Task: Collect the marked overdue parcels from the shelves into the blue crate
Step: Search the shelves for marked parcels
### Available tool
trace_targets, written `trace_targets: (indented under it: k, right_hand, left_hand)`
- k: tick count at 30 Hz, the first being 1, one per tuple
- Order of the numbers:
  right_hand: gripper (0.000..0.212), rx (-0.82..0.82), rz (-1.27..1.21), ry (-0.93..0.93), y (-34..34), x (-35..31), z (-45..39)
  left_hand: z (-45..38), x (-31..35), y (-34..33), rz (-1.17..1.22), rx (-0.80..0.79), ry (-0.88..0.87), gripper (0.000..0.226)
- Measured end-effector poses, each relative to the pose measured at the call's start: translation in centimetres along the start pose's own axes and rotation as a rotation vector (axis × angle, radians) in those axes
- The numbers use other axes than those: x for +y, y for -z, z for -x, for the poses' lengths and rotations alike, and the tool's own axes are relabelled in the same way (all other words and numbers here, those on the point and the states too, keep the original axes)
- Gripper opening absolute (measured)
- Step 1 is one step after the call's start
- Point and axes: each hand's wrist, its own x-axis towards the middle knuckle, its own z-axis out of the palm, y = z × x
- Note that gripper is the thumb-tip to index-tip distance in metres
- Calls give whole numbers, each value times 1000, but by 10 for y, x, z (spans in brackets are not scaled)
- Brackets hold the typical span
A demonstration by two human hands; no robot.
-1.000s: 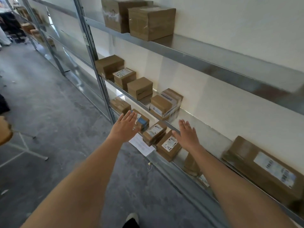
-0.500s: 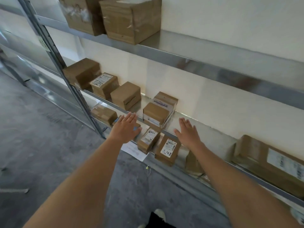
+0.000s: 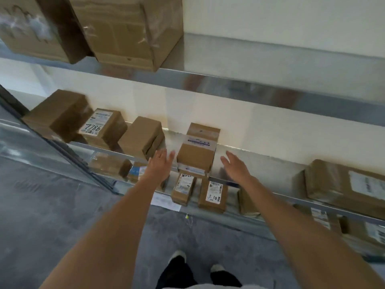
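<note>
A small brown parcel point(image 3: 196, 156) with a white label band sits at the front edge of the middle metal shelf point(image 3: 260, 163), stacked against a second parcel point(image 3: 203, 131) behind it. My left hand point(image 3: 159, 165) reaches out flat just left of it, fingers straight, apart from the box. My right hand point(image 3: 235, 166) is held out flat to its right, also apart. Both hands hold nothing. Further left on the shelf stand a plain parcel point(image 3: 143, 137), one marked 7786 point(image 3: 102, 127) and a larger one point(image 3: 57, 114). No blue crate is in view.
Labelled parcels point(image 3: 183, 189) point(image 3: 213, 195) lie on the lower shelf under my hands. A wide flat parcel point(image 3: 345, 186) lies at the right of the middle shelf. Two big boxes point(image 3: 129, 30) stand on the top shelf. A slanted metal upright point(image 3: 62, 151) stands left. Grey floor and my shoes are below.
I have stepped closer and turned to face the shelf. Both hands rose from the lower shelf's level to either side of the small parcel on the middle shelf.
</note>
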Motion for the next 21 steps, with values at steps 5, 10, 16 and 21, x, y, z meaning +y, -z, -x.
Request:
trace_targets:
  k: [5, 10, 16, 21]
  right_hand:
    - [45, 58, -410, -224, -30, -22, -3]
    - [37, 143, -815, -364, -47, -41, 5]
    - [37, 175, -962, -422, -40, -53, 23]
    - [31, 248, -918, -329, -8, -60, 33]
  left_hand:
    - [-38, -19, -22, 555, -185, -9, 81]
    - [-36, 6, -9, 809, -311, 105, 45]
    - [-29, 19, -6, 927, -338, 144, 53]
    - [-38, 30, 13, 996, -225, 29, 47]
